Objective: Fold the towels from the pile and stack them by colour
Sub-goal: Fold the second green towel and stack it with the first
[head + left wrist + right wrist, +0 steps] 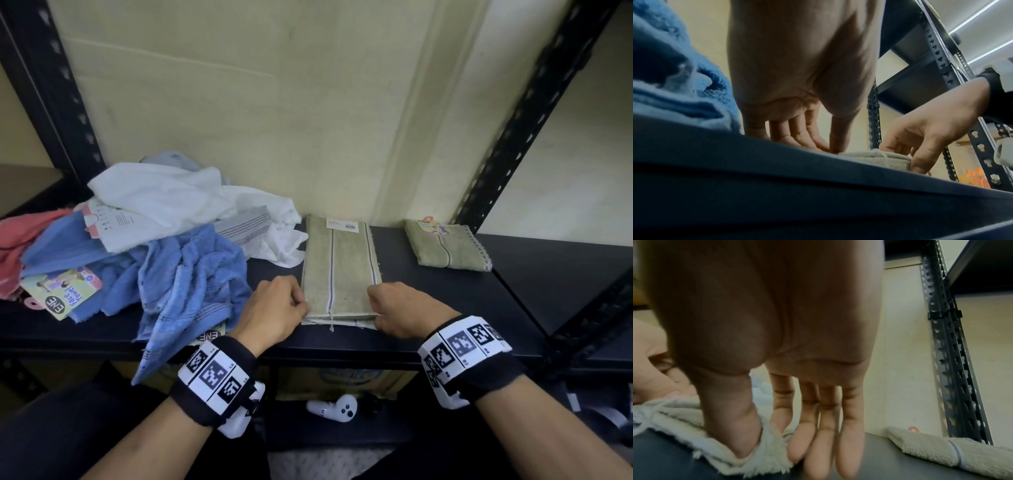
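A beige striped towel (339, 270), folded lengthwise, lies in the middle of the dark shelf (445, 308). My left hand (306, 306) pinches its near left corner, and my right hand (374, 310) pinches its near right corner. In the left wrist view, the left hand (830, 149) meets the towel's edge (869, 158) with thumb and fingers. In the right wrist view, my right hand (772, 451) has its thumb pressed into the towel's corner (674, 412), the other fingers pointing down behind it. A folded beige towel (445, 248) lies at the right.
An unfolded pile sits at the left: a white towel (164, 202), blue towels (191, 274) hanging over the shelf's front edge, and a pink towel (20, 240). Black rack posts (513, 120) flank the shelf. The wall is close behind.
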